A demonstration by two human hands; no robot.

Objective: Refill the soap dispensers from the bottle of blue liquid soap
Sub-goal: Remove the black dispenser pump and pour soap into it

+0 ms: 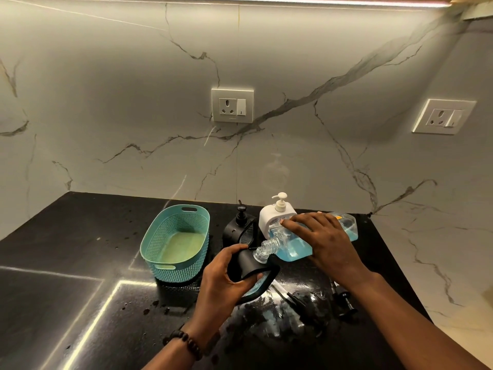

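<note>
Our left hand (pixel 224 273) grips a black funnel (pixel 246 264); our right hand (pixel 324 243) holds the tilted bottle (pixel 296 244).

We curl the left fingers round the funnel, which sits on an open black dispenser (pixel 262 285) near the counter's (pixel 80 263) front; the right fingers wrap over the bottle, its clear neck lowered into the funnel mouth and blue soap pooled inside; behind stand a second black dispenser (pixel 236 228) and a white dispenser (pixel 276 214), both with pumps on; a teal basket (pixel 176 243) sits to the left; loose pump parts (pixel 341 300) lie on the wet counter at right.
</note>
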